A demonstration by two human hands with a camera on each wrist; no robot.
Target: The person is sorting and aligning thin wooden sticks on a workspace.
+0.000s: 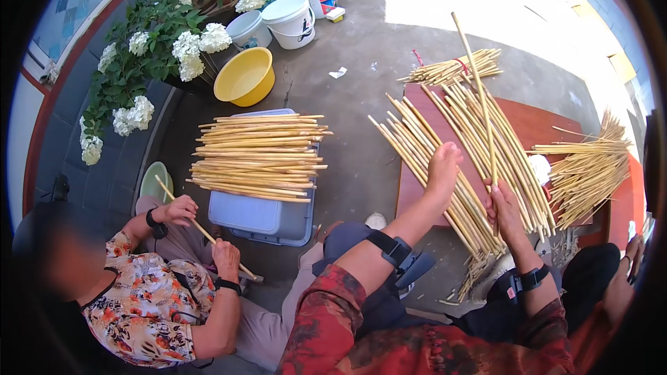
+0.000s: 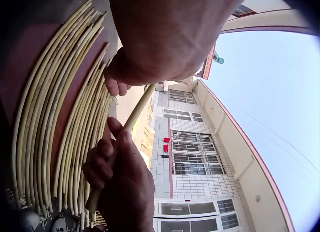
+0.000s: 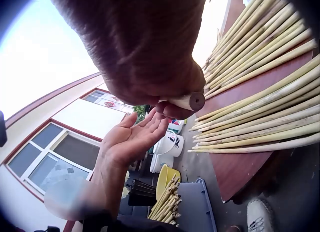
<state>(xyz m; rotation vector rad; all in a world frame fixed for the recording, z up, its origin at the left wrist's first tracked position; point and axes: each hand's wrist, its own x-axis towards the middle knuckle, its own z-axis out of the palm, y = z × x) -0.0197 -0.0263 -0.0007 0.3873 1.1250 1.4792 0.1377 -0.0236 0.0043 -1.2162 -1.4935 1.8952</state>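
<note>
Our right hand (image 1: 506, 212) holds one long stick (image 1: 481, 94) near its bottom end, and the stick points up to just before 12 o'clock. Our left hand (image 1: 443, 170), at 10 o'clock from it, is loose and holds nothing. So just one hand keeps the long top up; if it slips, we think the stick could tip onto the right pile (image 1: 514, 167) below it. The left pile (image 1: 420, 153), at 10 o'clock too, looks loose, so a bump from our left arm could roll its sticks off the board (image 1: 411, 198). If we swing too wide, the tip could hit the tied bundle (image 1: 451, 69) at 11 o'clock, or mess up the thin stalks (image 1: 590, 173) at 2 o'clock.
</note>
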